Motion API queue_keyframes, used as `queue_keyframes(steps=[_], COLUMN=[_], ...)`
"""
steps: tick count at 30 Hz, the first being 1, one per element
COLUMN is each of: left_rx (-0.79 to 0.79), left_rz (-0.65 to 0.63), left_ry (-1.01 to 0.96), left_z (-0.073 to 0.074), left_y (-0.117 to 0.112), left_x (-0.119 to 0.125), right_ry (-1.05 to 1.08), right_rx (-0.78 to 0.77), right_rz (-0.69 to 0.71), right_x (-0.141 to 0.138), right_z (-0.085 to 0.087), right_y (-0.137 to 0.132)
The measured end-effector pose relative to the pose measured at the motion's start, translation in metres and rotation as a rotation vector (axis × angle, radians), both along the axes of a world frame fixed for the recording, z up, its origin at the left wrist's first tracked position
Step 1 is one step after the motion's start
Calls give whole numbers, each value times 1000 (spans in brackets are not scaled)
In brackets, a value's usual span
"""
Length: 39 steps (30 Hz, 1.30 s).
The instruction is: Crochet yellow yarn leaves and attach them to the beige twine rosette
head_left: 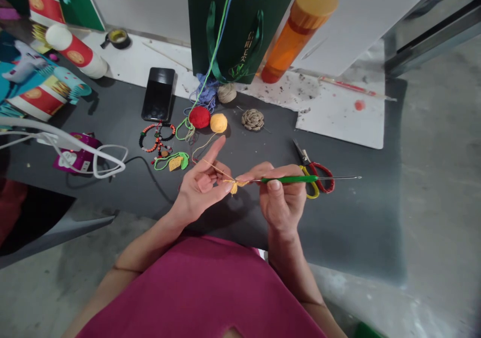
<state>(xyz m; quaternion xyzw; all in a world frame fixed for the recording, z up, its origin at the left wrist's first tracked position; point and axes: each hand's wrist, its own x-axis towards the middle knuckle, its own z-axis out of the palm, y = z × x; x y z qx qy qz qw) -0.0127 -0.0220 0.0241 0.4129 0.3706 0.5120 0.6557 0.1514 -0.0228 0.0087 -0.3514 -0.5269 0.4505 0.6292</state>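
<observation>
My left hand [201, 185] pinches a small yellow crochet piece [234, 188], its index finger raised with yellow yarn running over it. That yarn leads back to a yellow yarn ball [218, 123] on the table. In my right hand [283, 198] is a crochet hook [289, 179] with a green handle, held level. The hook's left end meets the crochet piece; its other thin metal end points right. Exactly how the yarn loops around the tip is too small to tell. Scissors [313, 170] with red and yellow handles lie just beyond my right hand.
Behind the hands lie a red yarn ball [199, 117], a grey-brown crocheted rosette [253, 119], beaded bracelets [156, 136] and a black phone [158, 94]. A dark green paper bag [236, 32] and an orange bottle [296, 32] stand at the back. White cables [108, 162] cross the left side.
</observation>
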Motion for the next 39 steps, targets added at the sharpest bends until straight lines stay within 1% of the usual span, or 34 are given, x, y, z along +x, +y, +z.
queue_keyframes(steps=[3, 8, 10, 13, 15, 17, 19, 21, 26, 29, 31, 35, 39], left_rx=[23, 52, 50, 22, -6, -34, -64, -93, -105, -112, -121, -130, -112], left_rz=[18, 157, 186, 182, 181, 185, 175, 155, 109, 73, 79, 134, 149], left_ry=[31, 147, 142, 108, 66, 9, -37, -51, -72, -93, -93, -73, -76], left_z=[-2, -1, 0, -1, -2, -3, -5, -6, -7, -7, -5, -3, -3], left_y=[0, -4, -5, -6, -6, -4, -3, -2, -1, 0, 0, -1, -1], left_x=[0, 3, 5, 8, 9, 9, 8, 7, 4, 4, 5, 7, 7], right_ry=[-85, -319, -389, -454, -408, -276, -154, -87, -26, 20, 60, 29, -93], right_rx=[51, 220, 263, 305, 295, 241, 173, 112, -2, -31, -41, -51, 24], right_rz=[-32, -114, -147, -194, -259, -317, -307, -270, -252, -230, -215, -202, -127], right_x=[0, 1, -1, -7, -13, -19, -24, -26, -25, -24, -23, -21, -17], right_z=[2, 1, -3, -8, -10, -9, -8, -7, -10, -13, -14, -14, -8], right_y=[-2, -12, -16, -19, -18, -17, -15, -14, -12, -11, -10, -10, -11])
